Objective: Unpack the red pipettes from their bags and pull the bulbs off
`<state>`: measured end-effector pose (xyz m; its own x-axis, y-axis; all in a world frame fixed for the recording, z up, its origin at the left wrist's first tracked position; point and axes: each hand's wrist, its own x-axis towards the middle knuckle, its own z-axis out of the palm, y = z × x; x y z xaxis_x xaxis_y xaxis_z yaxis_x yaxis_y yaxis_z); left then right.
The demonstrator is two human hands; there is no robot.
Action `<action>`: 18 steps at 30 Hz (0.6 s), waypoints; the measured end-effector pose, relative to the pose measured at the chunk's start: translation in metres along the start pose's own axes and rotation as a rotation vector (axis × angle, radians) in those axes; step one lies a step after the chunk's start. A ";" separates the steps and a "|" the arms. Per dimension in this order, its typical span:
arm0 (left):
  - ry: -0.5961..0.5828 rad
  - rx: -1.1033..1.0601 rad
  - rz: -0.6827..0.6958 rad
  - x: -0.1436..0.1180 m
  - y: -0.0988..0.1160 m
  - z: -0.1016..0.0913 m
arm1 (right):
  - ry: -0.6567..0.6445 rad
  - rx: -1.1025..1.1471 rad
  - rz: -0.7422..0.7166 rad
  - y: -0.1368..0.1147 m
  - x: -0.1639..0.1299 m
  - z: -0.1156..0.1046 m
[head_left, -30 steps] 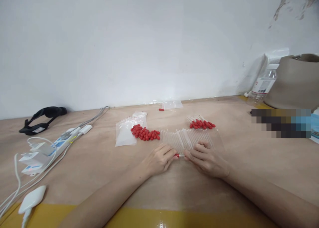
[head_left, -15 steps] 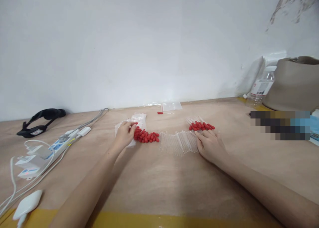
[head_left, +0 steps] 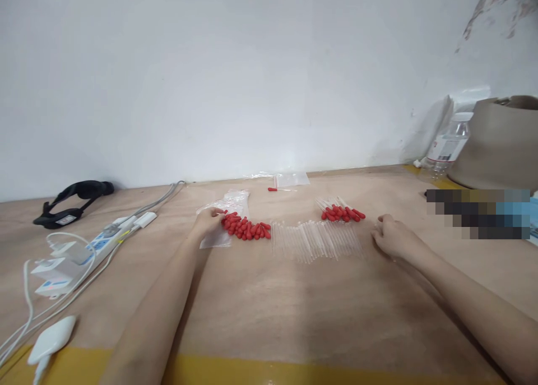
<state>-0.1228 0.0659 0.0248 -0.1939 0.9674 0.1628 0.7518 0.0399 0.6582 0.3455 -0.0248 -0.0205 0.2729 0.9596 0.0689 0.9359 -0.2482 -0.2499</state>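
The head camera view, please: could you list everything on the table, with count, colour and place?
Loose red caps: a pile, too many to count, red, centre-left.
Clear tubes: a row, too many to count, clear, centre.
Capped tubes: a small bunch, clear with red caps, behind the row.
Plastic bags: number unclear, clear, under and behind the left hand.
Small bag: one, clear, by the wall, a single red cap beside it.
Power strip: one, white, left, with cables.
Black strap: one, far left.
Water bottle: one, clear, far right.
Beige container: one, far right.
Table: tan, yellow front edge.
Left hand: at the cap pile.
Right hand: curled, right of the row.
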 end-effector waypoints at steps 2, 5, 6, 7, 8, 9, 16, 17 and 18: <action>-0.006 -0.038 0.011 -0.001 0.000 0.001 | -0.007 -0.007 -0.003 0.000 0.000 0.003; 0.016 -0.069 0.032 -0.002 0.001 -0.001 | -0.029 0.008 0.017 -0.007 -0.004 -0.004; 0.028 -0.072 0.039 -0.002 0.002 -0.001 | -0.036 0.042 0.014 -0.011 -0.007 -0.010; 0.036 -0.073 0.046 -0.001 0.002 -0.002 | -0.043 0.093 -0.004 -0.016 -0.010 -0.016; 0.038 -0.073 0.055 -0.001 0.001 -0.002 | -0.046 0.158 -0.038 -0.023 -0.013 -0.022; 0.032 -0.073 0.066 0.000 0.001 -0.001 | -0.047 0.228 -0.084 -0.032 -0.016 -0.027; 0.023 -0.005 0.155 0.003 -0.002 0.009 | 0.097 0.257 -0.315 -0.119 -0.033 -0.021; 0.036 0.017 0.163 0.002 -0.002 0.009 | 0.084 0.239 -0.314 -0.130 -0.034 -0.018; 0.056 0.042 0.170 0.001 -0.001 0.008 | 0.062 0.217 -0.303 -0.138 -0.035 -0.016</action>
<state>-0.1188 0.0687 0.0187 -0.0954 0.9457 0.3106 0.8022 -0.1117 0.5866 0.2098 -0.0263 0.0269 0.0096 0.9736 0.2279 0.9092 0.0864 -0.4073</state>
